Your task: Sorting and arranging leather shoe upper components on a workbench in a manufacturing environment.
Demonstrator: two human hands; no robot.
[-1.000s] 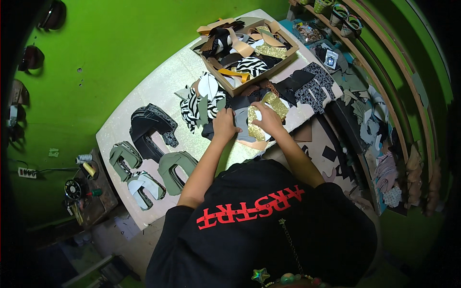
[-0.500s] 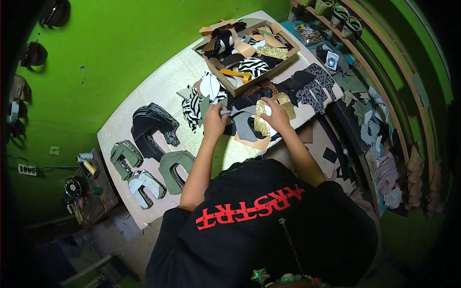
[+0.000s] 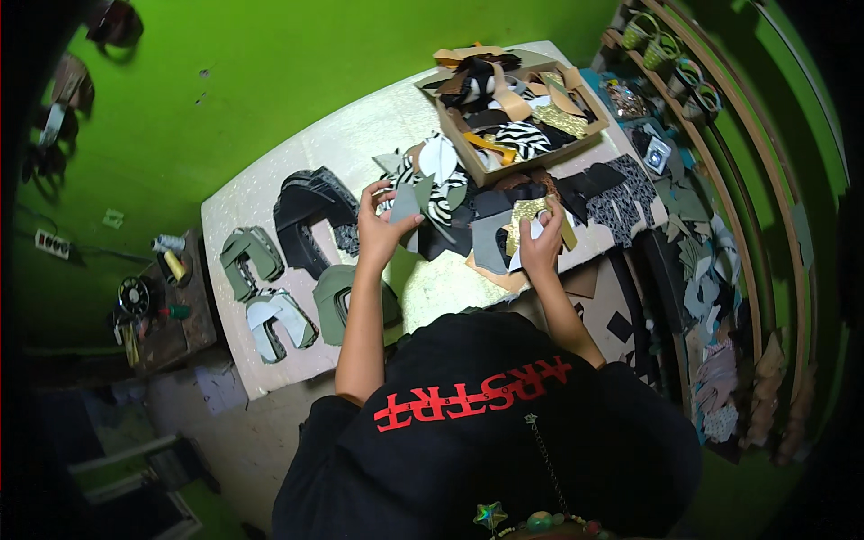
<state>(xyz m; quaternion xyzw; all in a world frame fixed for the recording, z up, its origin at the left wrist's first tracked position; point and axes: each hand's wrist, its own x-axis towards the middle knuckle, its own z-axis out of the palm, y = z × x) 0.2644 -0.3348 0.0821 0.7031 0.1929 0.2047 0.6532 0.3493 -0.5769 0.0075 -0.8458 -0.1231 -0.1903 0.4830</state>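
Note:
My left hand [image 3: 380,236] holds a small flat grey piece [image 3: 404,203] between thumb and fingers, beside a heap of zebra-print scraps [image 3: 443,205] with a white oval piece [image 3: 438,157] on top. My right hand [image 3: 542,247] grips a glittery gold piece [image 3: 527,212]; a bit of white shows at my fingers, its kind unclear. Near the right hand lie another grey piece [image 3: 487,241] and a tan piece [image 3: 493,276] at the table's front edge. Black and brown scraps lie just beyond it.
A cardboard box [image 3: 531,160] heaped with mixed scraps stands at the back of the pale table [image 3: 297,153]. Stacks of black [image 3: 310,202] and olive-green [image 3: 247,256] curved pieces sit at left. Black-grey patterned material [image 3: 621,193] lies at right, near a wooden rack [image 3: 711,135].
The left hand has shifted left, away from the right hand, and turned so the grey piece shows more. The right hand has moved slightly right and changed its grip. The whole view has turned.

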